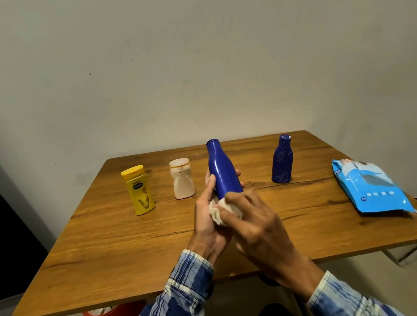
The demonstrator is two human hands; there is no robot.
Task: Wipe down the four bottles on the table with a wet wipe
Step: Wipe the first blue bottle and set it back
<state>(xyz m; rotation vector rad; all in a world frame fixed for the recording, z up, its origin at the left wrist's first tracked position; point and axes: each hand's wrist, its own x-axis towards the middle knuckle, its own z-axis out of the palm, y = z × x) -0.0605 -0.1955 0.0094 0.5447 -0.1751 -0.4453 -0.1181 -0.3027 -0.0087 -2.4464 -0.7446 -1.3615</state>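
Over the table (108, 255), the left hand (206, 218) curls round the tall bottle (222, 172). The right hand (256, 224) seems to pinch the wipe (217, 212) against its base. Best to turn the bottle and rub upward to the cap.

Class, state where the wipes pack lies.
Head view: the wipes pack lies near the table's right edge, right of the small blue bottle.
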